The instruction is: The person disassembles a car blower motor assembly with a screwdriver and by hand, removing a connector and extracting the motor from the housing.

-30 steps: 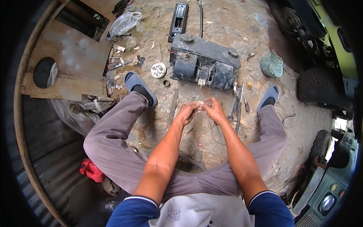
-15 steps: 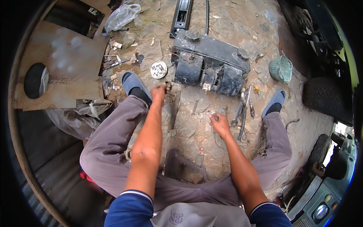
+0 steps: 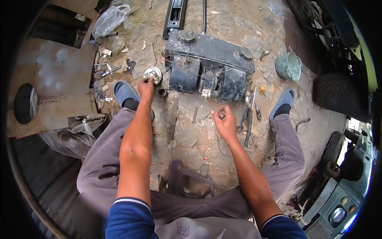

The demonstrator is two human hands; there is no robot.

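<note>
Left hand [image 3: 146, 87]: fingers bunched at shallow round pale metal tin [image 3: 152, 67], upper left of centre; hold unclear. Tin probably light, stiff; best gripped by rim. Right hand [image 3: 224, 121], centre: half-curled round small dark piece [image 3: 221, 116].

Behind the blower unit [image 3: 211, 44], a frame [image 3: 173, 24] at its left end and a hose [image 3: 204, 18] nearer its middle. Left of the unit, a tin [image 3: 160, 76] with parts [image 3: 149, 74] in it and the left hand [image 3: 146, 87] at its near edge; farther left, a panel [image 3: 59, 79]; left and behind, a bag [image 3: 110, 20]. Before the unit, the right hand [image 3: 225, 123], and on the floor [image 3: 187, 140] one wrench [image 3: 195, 114] left of the unit's middle, another wrench [image 3: 242, 117] toward its right end. Right of the unit, a basket [image 3: 285, 67]; farther right, a tyre [image 3: 340, 95]
</note>
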